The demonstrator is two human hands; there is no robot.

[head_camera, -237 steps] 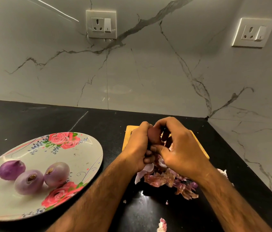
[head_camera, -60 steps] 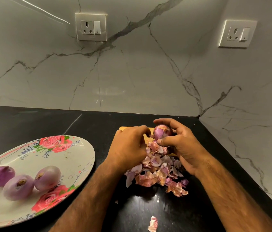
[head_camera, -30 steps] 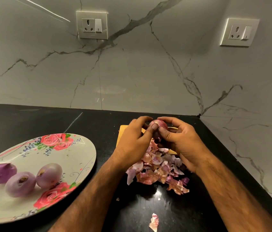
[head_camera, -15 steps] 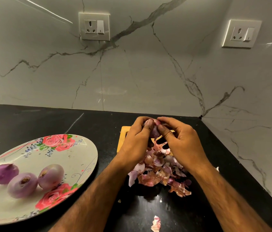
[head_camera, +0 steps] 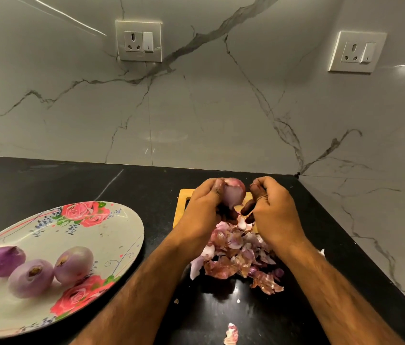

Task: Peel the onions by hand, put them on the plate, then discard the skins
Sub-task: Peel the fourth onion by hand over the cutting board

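Near the counter's [head_camera: 47,185] left edge, three peeled onions [head_camera: 31,277] on the flowered plate [head_camera: 111,227]. Rightward, over the wooden board [head_camera: 182,202], a partly skinned onion [head_camera: 233,194] gripped in the left hand [head_camera: 203,207], with the right hand [head_camera: 273,212] curled just beside it (pinching skin or not: cannot tell). Heaped skins [head_camera: 236,255] beneath both hands.

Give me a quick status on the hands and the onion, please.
Left hand grips the onion, partly peeled. Right hand curled beside it, hold unclear. Three peeled onions on plate; skin pile beneath, nothing blocking.
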